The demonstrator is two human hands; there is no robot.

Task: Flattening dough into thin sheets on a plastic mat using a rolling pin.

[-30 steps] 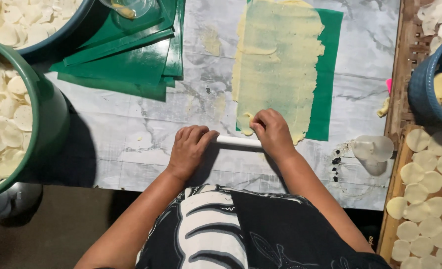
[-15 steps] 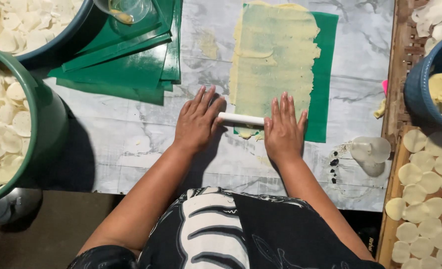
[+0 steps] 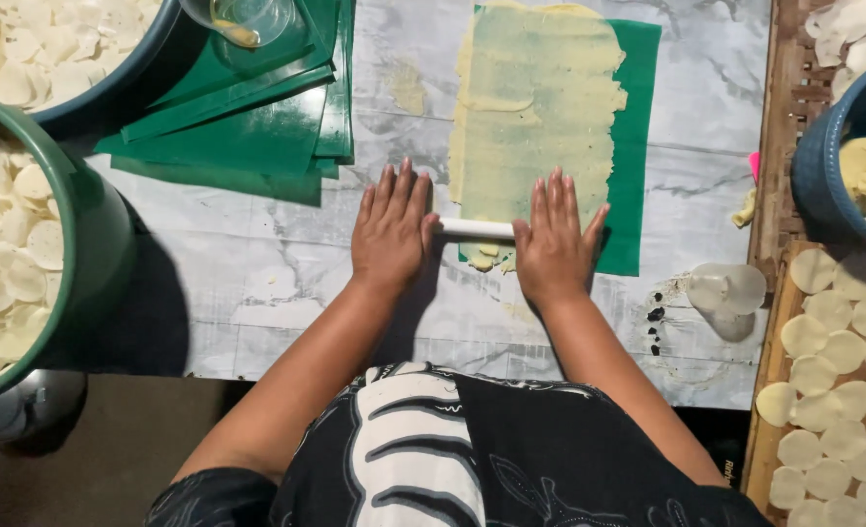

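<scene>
A thin sheet of pale yellow dough lies flattened on a green plastic sheet on the marble-patterned table. A white rolling pin rests across the near end of the dough. My left hand presses flat on the pin's left end, fingers spread. My right hand lies flat on its right end, over the dough's near edge. A few dough scraps sit just below the pin.
A stack of green plastic sheets lies at the far left. Two green tubs of pale discs stand on the left. A glass is at the top. At right, a blue bowl of dough, a clear round cutter, and a tray of cut discs.
Both hands went from curled fingers to flat open palms and pushed the rolling pin away from me onto the dough's near end.
</scene>
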